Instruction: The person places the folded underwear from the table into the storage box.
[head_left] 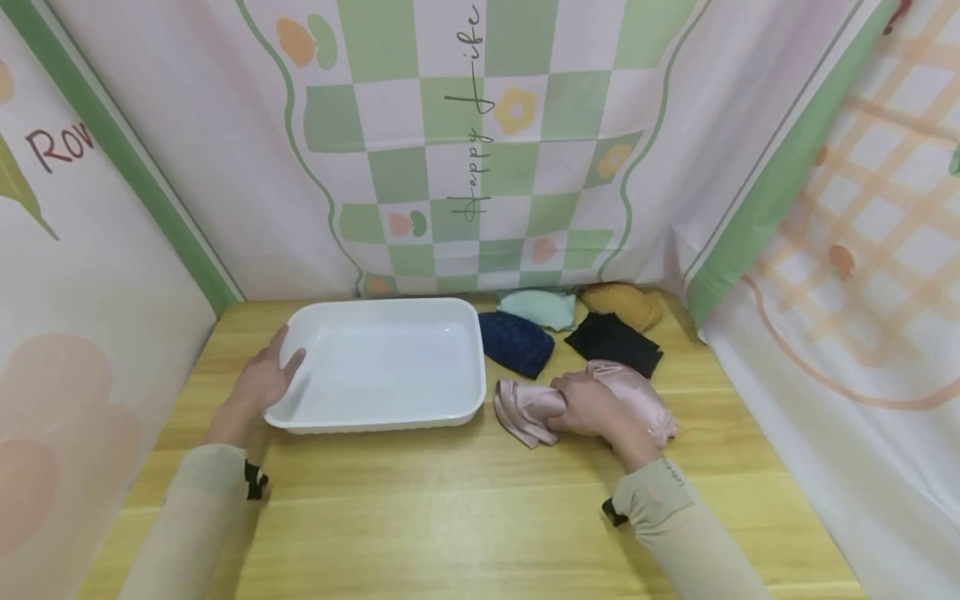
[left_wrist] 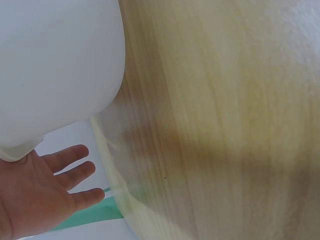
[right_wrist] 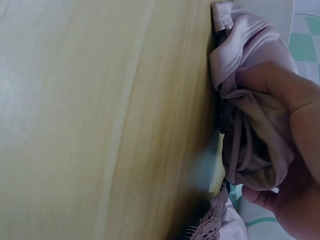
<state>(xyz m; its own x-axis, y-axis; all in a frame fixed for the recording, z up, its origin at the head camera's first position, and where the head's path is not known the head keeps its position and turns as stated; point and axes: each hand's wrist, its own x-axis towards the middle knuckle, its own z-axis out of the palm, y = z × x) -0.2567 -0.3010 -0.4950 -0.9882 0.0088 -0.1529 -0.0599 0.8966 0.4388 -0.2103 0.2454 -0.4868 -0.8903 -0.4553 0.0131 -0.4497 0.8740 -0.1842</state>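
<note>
A white tray (head_left: 386, 367), rectangular with a raised rim, lies on the table at centre left. My left hand (head_left: 262, 379) touches its left rim, the thumb reaching over the inner side. In the left wrist view, the fingers (left_wrist: 74, 175) are straight and spread outside the tray's corner. To the tray's right, my right hand (head_left: 588, 404) grips a pink satin garment (head_left: 633, 396) bunched on the table. In the right wrist view the thumb and fingers pinch the fabric (right_wrist: 252, 42); thin straps and a lace trim (right_wrist: 212, 217) show.
Beyond the pink garment lie folded cloth pieces: navy (head_left: 517, 343), mint (head_left: 538, 308), mustard (head_left: 624, 305) and black (head_left: 615, 343). The navy one adjoins the tray's right side. A printed curtain (head_left: 487, 167) hangs behind the wooden table (head_left: 450, 517), and more cloth hangs at both sides.
</note>
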